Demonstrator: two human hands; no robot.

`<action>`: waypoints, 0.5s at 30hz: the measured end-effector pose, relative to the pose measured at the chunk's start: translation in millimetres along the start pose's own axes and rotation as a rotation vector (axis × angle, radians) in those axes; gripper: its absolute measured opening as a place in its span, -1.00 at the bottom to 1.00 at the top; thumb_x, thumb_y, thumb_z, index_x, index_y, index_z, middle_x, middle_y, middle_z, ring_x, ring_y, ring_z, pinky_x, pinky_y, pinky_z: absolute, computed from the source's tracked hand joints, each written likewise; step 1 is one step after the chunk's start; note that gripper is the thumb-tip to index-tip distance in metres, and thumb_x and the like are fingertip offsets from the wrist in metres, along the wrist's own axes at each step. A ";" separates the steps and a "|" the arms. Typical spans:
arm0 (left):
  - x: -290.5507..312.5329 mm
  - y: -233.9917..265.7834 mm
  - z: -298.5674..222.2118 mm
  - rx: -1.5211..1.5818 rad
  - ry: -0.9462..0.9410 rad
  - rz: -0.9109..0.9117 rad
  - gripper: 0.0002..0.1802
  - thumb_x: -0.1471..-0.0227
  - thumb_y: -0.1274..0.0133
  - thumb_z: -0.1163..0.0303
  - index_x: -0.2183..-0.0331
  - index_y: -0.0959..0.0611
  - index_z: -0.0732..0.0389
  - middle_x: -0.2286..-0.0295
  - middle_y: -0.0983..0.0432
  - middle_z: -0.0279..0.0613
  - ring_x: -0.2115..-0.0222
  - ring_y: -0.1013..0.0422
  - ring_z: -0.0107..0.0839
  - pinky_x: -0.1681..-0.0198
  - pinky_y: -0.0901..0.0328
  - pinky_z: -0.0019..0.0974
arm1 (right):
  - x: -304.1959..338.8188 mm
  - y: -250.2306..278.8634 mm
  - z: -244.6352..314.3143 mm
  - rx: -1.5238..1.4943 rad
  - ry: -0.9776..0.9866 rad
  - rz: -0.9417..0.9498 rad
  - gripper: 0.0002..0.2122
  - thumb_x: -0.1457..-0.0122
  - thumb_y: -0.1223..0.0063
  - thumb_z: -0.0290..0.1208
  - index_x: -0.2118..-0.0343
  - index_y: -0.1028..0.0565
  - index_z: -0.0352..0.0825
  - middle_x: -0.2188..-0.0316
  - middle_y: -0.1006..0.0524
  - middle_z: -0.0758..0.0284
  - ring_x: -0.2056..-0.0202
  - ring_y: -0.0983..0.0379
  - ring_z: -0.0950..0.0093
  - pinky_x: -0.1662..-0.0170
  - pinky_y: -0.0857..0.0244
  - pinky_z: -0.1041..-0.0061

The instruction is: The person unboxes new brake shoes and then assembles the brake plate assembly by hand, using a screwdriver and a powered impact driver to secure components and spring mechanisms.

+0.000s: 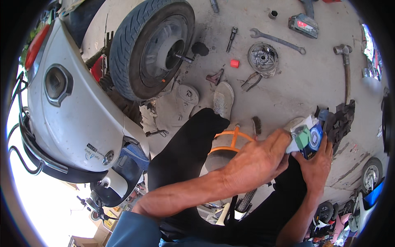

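Observation:
In my right hand (314,166) is a small blue-and-white box (314,138), gripped along its near and right sides. A pale green piece (303,138) shows at the box's left side, next to crumpled white material. My left hand (267,154) reaches across from the left with its fingers curled closed against that white side. Its fingertips are hidden, so what they pinch cannot be made out. Both hands are above my right knee. Below and left of them stands a round stool with an orange metal frame (233,140), between my legs.
A white scooter body (78,107) fills the left side, with a removed wheel (152,47) beside it. On the floor lie a brake drum plate (263,59), a wrench (277,40), a hammer (346,74), a cordless tool's battery (303,25), a red cap (234,63) and a dark rag (341,121).

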State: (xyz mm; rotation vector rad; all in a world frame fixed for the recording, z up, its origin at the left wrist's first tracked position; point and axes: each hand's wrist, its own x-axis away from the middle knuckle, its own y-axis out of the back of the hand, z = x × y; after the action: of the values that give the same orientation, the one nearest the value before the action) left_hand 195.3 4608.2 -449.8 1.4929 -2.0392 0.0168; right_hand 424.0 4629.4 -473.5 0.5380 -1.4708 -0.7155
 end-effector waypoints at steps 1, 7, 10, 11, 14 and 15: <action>1.2 0.1 -5.1 -0.067 -0.037 0.097 -0.66 0.01 -0.20 0.56 0.18 -0.45 0.37 0.23 -0.51 0.01 0.41 -0.57 -0.12 0.40 -0.49 -0.24 | -2.4 7.6 -11.9 0.012 0.016 0.125 0.02 0.29 -0.56 -0.23 -0.29 -0.23 -0.44 -0.14 -0.36 -0.05 -0.16 -0.31 -0.06 -0.21 -0.23 0.08; 4.7 4.7 -2.6 -0.299 -0.293 0.235 -0.71 0.06 -0.13 0.51 0.24 -0.52 0.39 0.16 -0.54 0.10 0.35 -0.60 -0.18 0.32 -0.53 -0.26 | -36.6 38.6 -56.1 -0.046 0.005 -0.130 0.03 0.39 -0.54 -0.33 -0.28 -0.27 -0.38 -0.10 -0.38 0.04 -0.12 -0.34 -0.03 -0.17 -0.28 0.12; 9.0 11.7 -6.4 -0.502 -0.402 0.149 -0.75 0.05 -0.09 0.45 0.29 -0.55 0.38 0.19 -0.55 0.20 0.40 -0.57 -0.20 0.35 -0.51 -0.26 | -37.3 38.5 -79.7 -0.054 0.040 -0.243 0.06 0.38 -0.55 -0.28 -0.31 -0.24 -0.39 -0.09 -0.39 0.05 -0.11 -0.35 -0.01 -0.17 -0.28 0.15; 10.7 15.6 -7.8 -0.515 -0.413 0.115 -0.75 0.05 -0.09 0.45 0.29 -0.55 0.38 0.19 -0.55 0.20 0.40 -0.57 -0.20 0.35 -0.51 -0.26 | -37.8 38.8 -86.3 -0.077 0.040 -0.261 0.06 0.38 -0.55 -0.27 -0.31 -0.23 -0.39 -0.09 -0.40 0.05 -0.11 -0.36 -0.01 -0.17 -0.28 0.16; 18.6 18.7 -15.3 -0.615 -0.529 -0.103 -0.73 0.10 -0.12 0.44 0.31 -0.53 0.37 0.25 -0.52 0.10 0.47 -0.53 -0.30 0.43 -0.48 -0.32 | -34.7 51.7 -108.7 0.004 0.028 -0.404 0.01 0.28 -0.53 -0.32 -0.32 -0.22 -0.43 -0.10 -0.40 0.04 -0.11 -0.37 0.01 -0.16 -0.29 0.16; 25.3 18.9 -18.9 -0.615 -0.569 -0.134 -0.73 0.10 -0.12 0.44 0.31 -0.53 0.37 0.25 -0.52 0.10 0.47 -0.53 -0.30 0.43 -0.48 -0.32 | -29.2 57.1 -115.6 0.045 -0.011 -0.447 -0.01 0.25 -0.53 -0.32 -0.32 -0.22 -0.42 -0.10 -0.40 0.03 -0.11 -0.37 0.01 -0.15 -0.29 0.16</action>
State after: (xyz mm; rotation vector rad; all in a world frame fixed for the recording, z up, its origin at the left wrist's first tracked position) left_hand 182.9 4599.9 -416.2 1.3044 -2.0607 -1.0965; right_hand 546.0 4678.2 -458.4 0.9144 -1.3914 -1.0346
